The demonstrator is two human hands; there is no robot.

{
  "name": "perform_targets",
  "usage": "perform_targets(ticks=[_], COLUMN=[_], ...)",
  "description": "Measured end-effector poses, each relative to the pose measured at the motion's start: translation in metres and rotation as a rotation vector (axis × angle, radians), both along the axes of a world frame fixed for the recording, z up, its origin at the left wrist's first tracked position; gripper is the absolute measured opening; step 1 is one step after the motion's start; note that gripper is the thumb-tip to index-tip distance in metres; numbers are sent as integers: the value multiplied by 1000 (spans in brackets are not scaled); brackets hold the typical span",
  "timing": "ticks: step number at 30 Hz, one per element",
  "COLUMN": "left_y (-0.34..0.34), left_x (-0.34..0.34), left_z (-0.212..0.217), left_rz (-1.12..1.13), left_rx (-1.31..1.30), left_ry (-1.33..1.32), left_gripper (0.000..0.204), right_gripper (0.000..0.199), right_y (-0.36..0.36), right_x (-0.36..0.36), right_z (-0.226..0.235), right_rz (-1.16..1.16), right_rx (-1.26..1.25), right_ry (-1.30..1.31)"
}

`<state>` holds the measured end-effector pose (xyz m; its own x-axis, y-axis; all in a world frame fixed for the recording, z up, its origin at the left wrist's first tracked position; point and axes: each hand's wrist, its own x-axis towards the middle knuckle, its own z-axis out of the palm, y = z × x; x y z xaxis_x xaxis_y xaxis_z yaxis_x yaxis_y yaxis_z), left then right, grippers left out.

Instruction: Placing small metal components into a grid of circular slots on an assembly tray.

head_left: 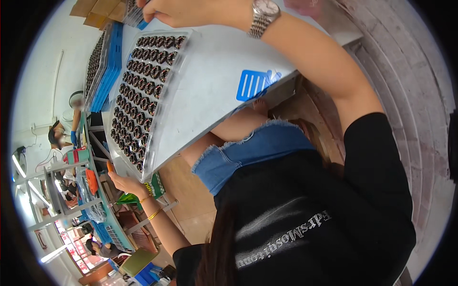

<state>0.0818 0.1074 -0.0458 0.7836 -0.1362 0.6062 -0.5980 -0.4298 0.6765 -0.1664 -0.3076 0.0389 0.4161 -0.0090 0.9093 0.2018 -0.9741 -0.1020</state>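
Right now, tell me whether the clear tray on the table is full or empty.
Nearly full: the clear tray has dark round parts in almost every pocket, row after row. Its far end is hidden.

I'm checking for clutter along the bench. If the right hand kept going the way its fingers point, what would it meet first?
The right hand points along the table toward the far stack of trays. First in line is probably the small blue piece at its fingertips, then the cardboard; depth is unclear.
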Motion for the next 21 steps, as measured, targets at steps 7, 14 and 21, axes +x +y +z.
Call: perform_targets(ticks=[7,14,21], left_y=[9,-15,3], left_x=[2,13,3], left_z=[-5,1,-9], left_rz=[133,50,3], left_rx=[255,234,92], left_ry=[-371,-369,-241], left_gripper=[48,49,37], right_gripper=[16,21,21], right_y=[-25,-48,-20], right_x=[61,35,44], right_z=[-22,-6,-18], right_rz=[-93,-201,-67], right_rx=[-38,-25,-176], right_ry=[157,185,-112])
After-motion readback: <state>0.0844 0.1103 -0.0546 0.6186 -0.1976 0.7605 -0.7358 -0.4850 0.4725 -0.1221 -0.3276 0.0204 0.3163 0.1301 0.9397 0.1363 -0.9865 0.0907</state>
